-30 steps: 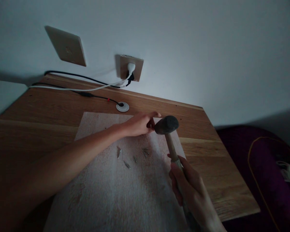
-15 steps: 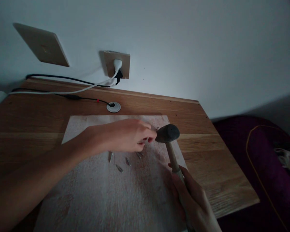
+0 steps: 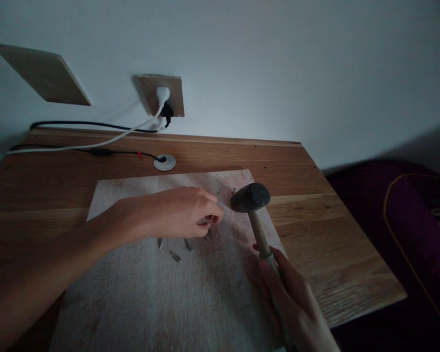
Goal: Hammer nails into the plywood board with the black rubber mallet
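My left hand (image 3: 185,212) is over the pale board (image 3: 146,298), its fingers curled together. What they hold, if anything, is hidden. Under and in front of that hand lie several small pointed metal fasteners (image 3: 175,256), too small to name exactly. Two more little metal pieces (image 3: 233,190) show near the board's far edge; one is close to the mallet's head. My right hand (image 3: 291,298) is wrapped round the grey grip of a mallet (image 3: 251,197) with a black barrel-shaped head and a wooden shaft. The head is tilted above the board, just right of my left hand and apart from it.
The board lies on a wooden desk (image 3: 315,244). Behind are a cable grommet (image 3: 165,162), black and white cables (image 3: 95,146) and a wall socket (image 3: 172,90) with plugs. A wall plate (image 3: 40,73) is at left. Purple fabric (image 3: 355,195) lies beyond the desk's right edge.
My left hand has drawn back left and slightly down, away from the mallet head, uncovering small metal pieces near the board's far edge. The mallet stays in my right hand; the view has shifted slightly.
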Demonstrator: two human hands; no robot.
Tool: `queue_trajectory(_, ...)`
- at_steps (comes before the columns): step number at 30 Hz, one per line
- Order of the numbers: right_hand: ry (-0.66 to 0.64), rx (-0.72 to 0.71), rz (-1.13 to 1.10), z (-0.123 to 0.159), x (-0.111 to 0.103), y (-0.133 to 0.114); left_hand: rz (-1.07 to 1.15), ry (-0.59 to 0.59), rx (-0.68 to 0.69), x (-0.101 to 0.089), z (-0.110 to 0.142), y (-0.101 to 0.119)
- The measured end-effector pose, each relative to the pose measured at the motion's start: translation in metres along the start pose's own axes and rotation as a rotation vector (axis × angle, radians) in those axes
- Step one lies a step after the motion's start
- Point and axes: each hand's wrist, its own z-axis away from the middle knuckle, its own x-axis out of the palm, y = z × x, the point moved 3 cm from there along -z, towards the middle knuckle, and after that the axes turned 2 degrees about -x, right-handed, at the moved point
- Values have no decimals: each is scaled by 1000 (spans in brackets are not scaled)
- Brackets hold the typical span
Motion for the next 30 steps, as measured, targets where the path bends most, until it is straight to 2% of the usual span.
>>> queue_trajectory(7, -49, 20, 1, -1, 0, -2, -47, -64, 2, 6, -3, 4)
queue_trajectory(12, -43, 60, 1, 0, 0, -1, -143, -60, -5, 10, -2, 0)
queue_trajectory(17, -17, 41, -5, 1, 0, -4, -375, 16, 43, 17, 2, -2)
queue_trajectory(22, 26, 32, 2, 1, 0, -6, -483, 115, 56, 19, 5, -12)
queue_trajectory(25, 20, 2, -1, 0, 1, -10, -364, 183, 47, 11, 3, -22)
queue_trajectory(30, -7, -19, 4, -2, 1, -13, 53, 445, -70, -13, 1, -42)
